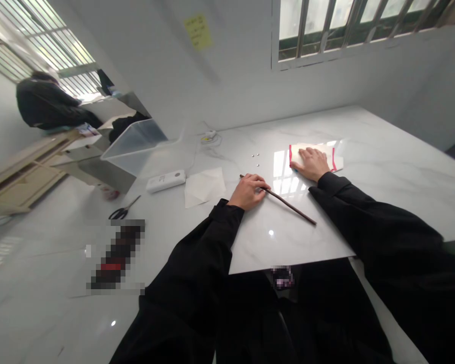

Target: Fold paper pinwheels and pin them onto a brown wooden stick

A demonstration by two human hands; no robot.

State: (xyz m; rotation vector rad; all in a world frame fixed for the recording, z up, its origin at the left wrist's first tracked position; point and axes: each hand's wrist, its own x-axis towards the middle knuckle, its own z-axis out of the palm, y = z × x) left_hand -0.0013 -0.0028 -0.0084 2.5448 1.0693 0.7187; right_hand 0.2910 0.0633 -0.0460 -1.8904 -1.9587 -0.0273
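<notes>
My left hand (pixel 249 192) is closed on a thin dark brown stick (pixel 293 208). The stick slants across the white table top, its far tip poking out past my knuckles and its long end pointing toward the table's front edge. Farther right, my right hand (pixel 311 163) lies flat with fingers stretched out on a cream sheet with red edges (pixel 329 154). A bit of blue shows under that hand's thumb side; what it is I cannot tell. Three tiny shiny bits (pixel 258 165) lie on the table beyond my left hand.
Left of my hands are a white paper sheet (pixel 205 188), a white oblong box (pixel 166 181) and black-handled scissors (pixel 125 208). A clear plastic bin (pixel 134 144) and a small cable bundle (pixel 210 136) sit farther back. A person in dark clothes (pixel 47 101) sits at far left.
</notes>
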